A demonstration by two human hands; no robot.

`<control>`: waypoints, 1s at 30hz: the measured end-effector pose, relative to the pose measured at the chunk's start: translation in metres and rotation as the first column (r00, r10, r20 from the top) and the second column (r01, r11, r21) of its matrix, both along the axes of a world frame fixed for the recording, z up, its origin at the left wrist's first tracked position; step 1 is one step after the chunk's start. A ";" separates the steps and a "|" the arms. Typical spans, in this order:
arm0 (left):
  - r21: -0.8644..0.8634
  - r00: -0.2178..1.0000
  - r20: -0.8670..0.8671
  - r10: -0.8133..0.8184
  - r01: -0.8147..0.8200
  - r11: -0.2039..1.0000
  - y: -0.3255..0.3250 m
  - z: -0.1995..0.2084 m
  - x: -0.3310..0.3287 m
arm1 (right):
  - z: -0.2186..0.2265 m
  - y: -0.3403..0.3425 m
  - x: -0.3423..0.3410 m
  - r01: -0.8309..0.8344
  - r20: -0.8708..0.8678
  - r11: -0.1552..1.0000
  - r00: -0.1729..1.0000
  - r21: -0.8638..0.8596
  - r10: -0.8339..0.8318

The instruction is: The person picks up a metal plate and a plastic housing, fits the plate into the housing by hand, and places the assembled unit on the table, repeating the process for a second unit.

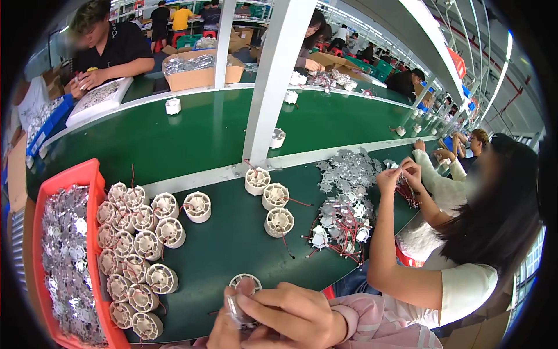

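Low in the middle, my left hand (222,330) and my right hand (299,314) are close together, both closed. Their fingertips pinch a small shiny silver piece (237,313) between them, partly covered by the fingers. Just beyond the fingertips is a cream round plastic housing (245,280), mostly hidden by my hands. To the left, similar spoked housings (148,245) stand in a cluster, some with thin red wires. Several more housings (275,196) form a short row ahead of my hands. A red bin (96,232) at far left holds many small silver metal pieces (67,256).
On the green table (226,250), silver plates with red wires (343,227) are piled right of centre. A co-worker (465,232) sits close on the right. A white post (273,81) rises beyond the metal rail; a green conveyor (203,131) carries spaced housings.
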State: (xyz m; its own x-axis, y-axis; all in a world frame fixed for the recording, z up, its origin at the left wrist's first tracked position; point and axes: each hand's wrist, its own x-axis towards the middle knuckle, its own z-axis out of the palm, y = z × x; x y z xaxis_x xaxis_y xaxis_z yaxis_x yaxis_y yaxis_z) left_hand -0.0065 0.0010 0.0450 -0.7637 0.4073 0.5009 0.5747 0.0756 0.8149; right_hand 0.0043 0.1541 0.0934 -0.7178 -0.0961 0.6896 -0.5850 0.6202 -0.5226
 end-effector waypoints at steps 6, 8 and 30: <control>0.245 0.316 0.911 -0.263 0.096 0.965 -0.031 0.027 -0.011 | -0.004 0.020 0.000 -0.193 0.057 0.980 0.980 0.041 0.191; 0.238 0.488 0.825 -0.284 0.155 0.959 -0.028 0.019 -0.012 | -0.007 0.018 -0.009 -0.268 0.137 0.963 0.954 -0.009 0.267; 0.506 0.050 0.831 -0.554 0.345 0.790 -0.038 -0.022 -0.037 | -0.030 0.029 -0.015 -0.352 0.538 0.935 0.797 0.048 0.273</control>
